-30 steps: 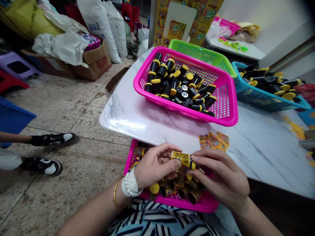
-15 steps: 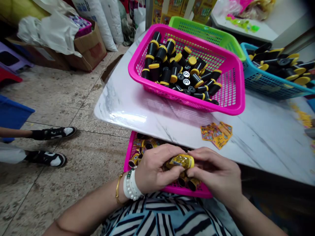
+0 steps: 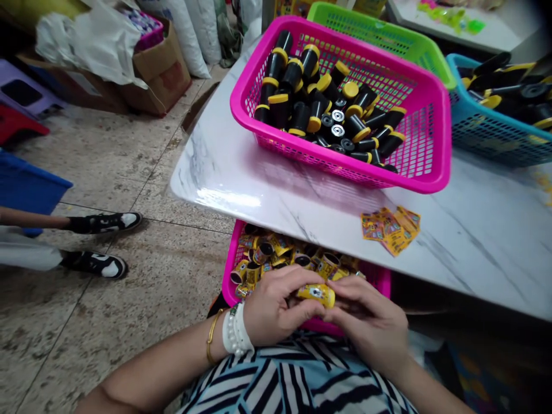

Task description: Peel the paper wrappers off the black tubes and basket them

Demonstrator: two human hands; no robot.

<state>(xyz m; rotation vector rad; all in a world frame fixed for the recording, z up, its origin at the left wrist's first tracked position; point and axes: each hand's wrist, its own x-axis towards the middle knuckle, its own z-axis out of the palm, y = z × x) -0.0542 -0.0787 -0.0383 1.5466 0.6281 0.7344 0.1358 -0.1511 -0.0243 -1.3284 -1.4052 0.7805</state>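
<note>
Close to my body, my left hand (image 3: 273,305) is closed round a small yellow-labelled cylinder with a yellow cap (image 3: 317,294). The thumb and fingers of my right hand (image 3: 375,313) press at the capped end of this cylinder, on its right side. Below both hands, partly hidden by them, is a pink basket (image 3: 227,282) full of similar yellow-wrapped cylinders (image 3: 263,251), some showing dark open ends. A small fan of orange-yellow printed labels (image 3: 392,227) lies on the table edge beyond my right hand.
On the marble-patterned table (image 3: 207,155) stands a larger pink basket (image 3: 437,179) of black cylinders with yellow caps. Behind it are a green basket (image 3: 388,31) and a blue basket (image 3: 487,138). Another person's shoes (image 3: 101,263) are on the floor at left, near cardboard boxes (image 3: 159,69).
My hands with the cylinder have come slightly lower, and the cylinder has turned so a printed picture shows. The view has shifted, uncovering more of the lower basket.
</note>
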